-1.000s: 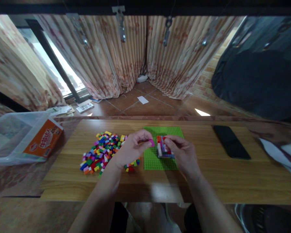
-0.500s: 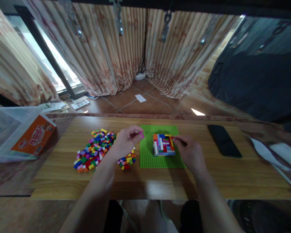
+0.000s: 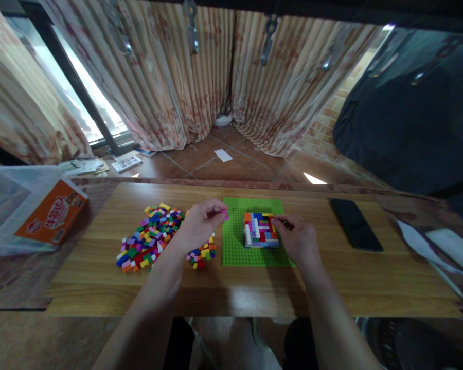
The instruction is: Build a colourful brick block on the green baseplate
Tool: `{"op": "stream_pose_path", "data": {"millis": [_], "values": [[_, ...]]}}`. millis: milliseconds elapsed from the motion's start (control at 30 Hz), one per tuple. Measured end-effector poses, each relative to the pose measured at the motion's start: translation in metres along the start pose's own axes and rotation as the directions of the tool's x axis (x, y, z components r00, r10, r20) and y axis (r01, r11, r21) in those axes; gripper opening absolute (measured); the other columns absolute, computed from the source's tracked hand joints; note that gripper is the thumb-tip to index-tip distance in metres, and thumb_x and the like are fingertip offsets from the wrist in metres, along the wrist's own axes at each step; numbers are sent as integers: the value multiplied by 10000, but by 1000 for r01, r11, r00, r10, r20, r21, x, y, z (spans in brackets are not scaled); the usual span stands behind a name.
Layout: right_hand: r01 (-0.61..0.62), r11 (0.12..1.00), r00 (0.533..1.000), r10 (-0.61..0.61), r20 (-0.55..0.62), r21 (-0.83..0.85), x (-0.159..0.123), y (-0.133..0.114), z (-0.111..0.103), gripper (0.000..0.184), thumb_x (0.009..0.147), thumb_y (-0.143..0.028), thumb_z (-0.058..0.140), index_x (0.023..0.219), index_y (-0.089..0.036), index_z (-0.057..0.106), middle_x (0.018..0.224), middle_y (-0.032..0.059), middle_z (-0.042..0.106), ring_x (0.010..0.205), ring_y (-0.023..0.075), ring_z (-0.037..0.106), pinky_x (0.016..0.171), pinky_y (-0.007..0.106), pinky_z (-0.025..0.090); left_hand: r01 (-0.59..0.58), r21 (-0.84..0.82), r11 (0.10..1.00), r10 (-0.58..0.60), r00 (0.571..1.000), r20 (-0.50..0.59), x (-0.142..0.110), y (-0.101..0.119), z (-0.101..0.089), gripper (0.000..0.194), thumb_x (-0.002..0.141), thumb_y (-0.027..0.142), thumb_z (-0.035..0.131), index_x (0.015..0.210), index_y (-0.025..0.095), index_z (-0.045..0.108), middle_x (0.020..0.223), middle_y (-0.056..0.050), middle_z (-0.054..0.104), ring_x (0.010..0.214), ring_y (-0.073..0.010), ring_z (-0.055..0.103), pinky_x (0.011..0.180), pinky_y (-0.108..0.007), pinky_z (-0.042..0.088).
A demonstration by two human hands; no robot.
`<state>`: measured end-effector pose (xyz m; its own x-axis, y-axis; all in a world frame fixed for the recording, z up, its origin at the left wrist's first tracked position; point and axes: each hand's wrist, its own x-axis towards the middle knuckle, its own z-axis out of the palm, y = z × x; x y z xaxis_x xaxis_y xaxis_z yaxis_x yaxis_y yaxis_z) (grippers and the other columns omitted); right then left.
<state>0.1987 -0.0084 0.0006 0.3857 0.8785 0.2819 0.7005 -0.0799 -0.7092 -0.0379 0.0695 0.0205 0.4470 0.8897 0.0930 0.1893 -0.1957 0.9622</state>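
Observation:
Pinched between the thumb and forefinger of my left hand [image 3: 200, 223] is a small magenta toy brick [image 3: 226, 214], held over the left edge of a green baseplate [image 3: 235, 257]. On that plate stands a low block of multicoloured bricks [image 3: 260, 231], with a dark gap in its upper right part. My right hand [image 3: 299, 236] is closed at the block's right back corner, its fingertips on a small red brick [image 3: 271, 220]. Whether this brick is pressed down or held just above the block I cannot tell. Left of the plate lies a loose brick pile [image 3: 154, 236], partly hidden by my left forearm.
A black phone [image 3: 355, 223] lies on the wooden table [image 3: 389, 282] to the right, with white papers [image 3: 420, 241] beyond it. A clear plastic bin with an orange label [image 3: 50, 213] stands at the left. Curtains [image 3: 200, 77] hang behind.
My right hand has shifted slightly left, bringing the red brick further over the block's corner. My left hand stays nearly still with the magenta brick.

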Motion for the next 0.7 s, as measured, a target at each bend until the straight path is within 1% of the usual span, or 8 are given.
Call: {"op": "stream_pose_path", "data": {"millis": [133,267,400,567,700], "values": [[-16,999,1000,16,0,33,1,0,3,258,794,-387,600,797,-179,753,790,72,728,693,192,632,665,307,485,-5,-3,1000,5,1000,2,0,1,0,120,805,239,617,868,145,655,793,-19,672,745,-129,595,713,-248,461],[-40,996,999,41,-7,85,2,2,5,227,784,-365,610,809,-190,752,819,67,744,738,203,663,705,318,505,-7,16,1000,7,1000,-5,-1,3,-1,109,807,227,613,859,144,659,791,-19,675,744,-130,594,710,-250,461],[-58,991,998,60,-7,124,3,2,9,228,770,-372,619,813,-190,750,793,68,750,718,208,677,686,323,520,-7,31,1000,7,1000,-8,-1,3,-2,104,807,220,613,859,142,659,786,-18,675,738,-128,595,710,-248,460],[-122,970,992,128,-17,212,5,2,9,255,716,-378,662,827,-165,748,787,82,755,703,214,687,678,334,540,-9,22,1000,9,1000,-10,0,1,-3,107,806,224,615,857,139,655,783,-18,670,735,-128,592,708,-249,459],[-154,954,985,169,-37,259,7,9,7,271,723,-384,664,852,-160,744,808,81,755,730,219,692,703,347,542,-11,16,1000,11,1000,-7,0,0,-3,114,804,224,617,861,133,655,780,-22,669,734,-130,591,707,-253,459]]}}
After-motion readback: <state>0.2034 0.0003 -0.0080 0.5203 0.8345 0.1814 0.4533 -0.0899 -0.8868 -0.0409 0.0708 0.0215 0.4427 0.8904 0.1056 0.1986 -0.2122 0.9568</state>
